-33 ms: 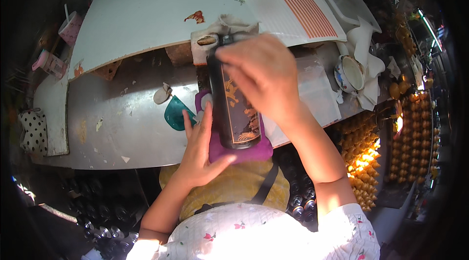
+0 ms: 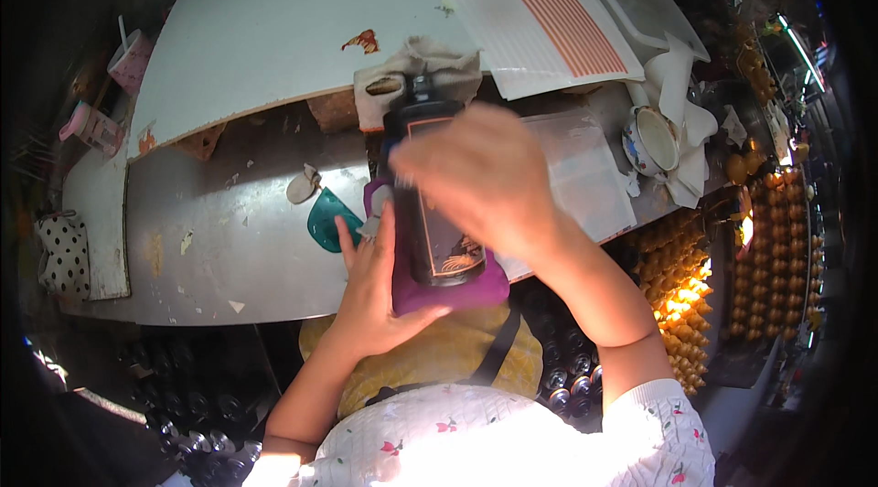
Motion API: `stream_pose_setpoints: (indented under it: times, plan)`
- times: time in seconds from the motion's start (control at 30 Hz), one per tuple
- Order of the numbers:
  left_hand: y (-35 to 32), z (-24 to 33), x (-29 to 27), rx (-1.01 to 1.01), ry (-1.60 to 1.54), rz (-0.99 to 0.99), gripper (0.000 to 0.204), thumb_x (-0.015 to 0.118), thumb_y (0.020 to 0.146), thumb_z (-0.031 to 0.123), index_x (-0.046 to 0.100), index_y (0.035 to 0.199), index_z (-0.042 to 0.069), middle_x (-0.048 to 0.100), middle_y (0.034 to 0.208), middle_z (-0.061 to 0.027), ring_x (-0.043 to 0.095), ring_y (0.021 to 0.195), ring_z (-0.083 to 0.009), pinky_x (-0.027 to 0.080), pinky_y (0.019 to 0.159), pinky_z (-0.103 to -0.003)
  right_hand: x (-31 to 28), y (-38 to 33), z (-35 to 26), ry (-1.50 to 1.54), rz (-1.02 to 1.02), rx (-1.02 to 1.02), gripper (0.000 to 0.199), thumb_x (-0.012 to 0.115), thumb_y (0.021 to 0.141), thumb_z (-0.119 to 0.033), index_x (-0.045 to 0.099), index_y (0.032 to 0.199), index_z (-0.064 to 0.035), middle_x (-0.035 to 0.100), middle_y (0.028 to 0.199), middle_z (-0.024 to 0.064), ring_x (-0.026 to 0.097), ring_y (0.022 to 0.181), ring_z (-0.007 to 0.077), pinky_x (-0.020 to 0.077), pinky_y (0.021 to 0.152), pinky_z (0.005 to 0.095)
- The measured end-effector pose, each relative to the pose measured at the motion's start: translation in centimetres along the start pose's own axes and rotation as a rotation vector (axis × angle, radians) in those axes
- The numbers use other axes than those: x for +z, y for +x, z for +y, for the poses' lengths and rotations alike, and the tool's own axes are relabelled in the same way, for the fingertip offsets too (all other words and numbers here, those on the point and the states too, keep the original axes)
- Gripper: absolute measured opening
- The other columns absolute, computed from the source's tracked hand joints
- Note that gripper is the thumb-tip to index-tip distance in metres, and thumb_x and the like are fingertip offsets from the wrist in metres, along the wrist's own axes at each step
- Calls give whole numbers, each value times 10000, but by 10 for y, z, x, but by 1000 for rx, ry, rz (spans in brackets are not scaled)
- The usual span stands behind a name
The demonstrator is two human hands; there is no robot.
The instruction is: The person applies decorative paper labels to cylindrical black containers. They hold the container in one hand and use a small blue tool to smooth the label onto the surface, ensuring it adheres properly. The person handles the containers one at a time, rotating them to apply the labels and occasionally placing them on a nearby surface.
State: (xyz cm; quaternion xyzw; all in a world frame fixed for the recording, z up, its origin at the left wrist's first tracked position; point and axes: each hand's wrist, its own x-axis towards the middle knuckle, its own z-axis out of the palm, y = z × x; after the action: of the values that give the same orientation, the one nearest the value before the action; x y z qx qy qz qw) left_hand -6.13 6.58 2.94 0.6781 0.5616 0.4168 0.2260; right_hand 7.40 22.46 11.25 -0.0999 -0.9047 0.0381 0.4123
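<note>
The left hand point(image 2: 375, 290) was beside the bottle point(image 2: 450, 254) on its left, fingers spread and pointing along its side, thumb stretched out just below its base. The left forearm point(image 2: 315, 377) slanted up from below and left of the bottle. The right hand point(image 2: 485, 178) was over the bottle's upper half, fingers curled inward and blurred, so their grip was unclear. The right forearm point(image 2: 594, 290) came from the bottle's lower right, elbow bent.

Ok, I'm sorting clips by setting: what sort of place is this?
Probably a small workshop: a worn metal worktop, a black bottle with orange decoration, and rows of gold-coloured pieces at the right.
</note>
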Motion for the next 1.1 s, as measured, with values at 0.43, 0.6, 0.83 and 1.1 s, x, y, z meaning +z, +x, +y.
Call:
stream_pose_setpoints:
  times: [0.43, 0.6, 0.83, 1.1]
  plan:
    - [16, -8, 9, 184, 486, 84, 956, 839, 717, 462, 464, 1440, -38, 388, 1509, -263, 380, 1396, -446, 47, 1140, -745, -44, -94, 132, 919, 985, 1581, 274, 709, 915, -377, 558, 903, -148, 461, 689, -47, 414, 527, 69, 288, 438, 211]
    - [15, -10, 10, 168, 427, 120, 1015, 742, 802, 540, 330, 1493, -79, 508, 1401, -246, 478, 1319, -431, 25, 1151, -724, -10, -69, 132, 821, 977, 1523, 287, 773, 866, -285, 616, 1025, -104, 565, 868, -13, 535, 679, 95, 417, 573, 231]
    - [4, -1, 1, -54, 325, -65, 1142, 759, 780, 463, 125, 1536, -112, 513, 1388, -267, 421, 1380, -433, -17, 1185, -654, -16, -76, 100, 826, 1131, 1459, 101, 696, 919, -119, 644, 946, -37, 681, 875, 49, 589, 720, 105, 480, 671, 237]
    - [29, 17, 6, -93, 339, -61, 1317, 874, 681, 414, 24, 1544, -101, 455, 1422, -290, 361, 1407, -456, -49, 1190, -638, -4, -55, 120, 988, 1372, 1614, 270, 768, 890, -300, 621, 1023, -116, 606, 857, -3, 558, 737, 108, 440, 610, 270]
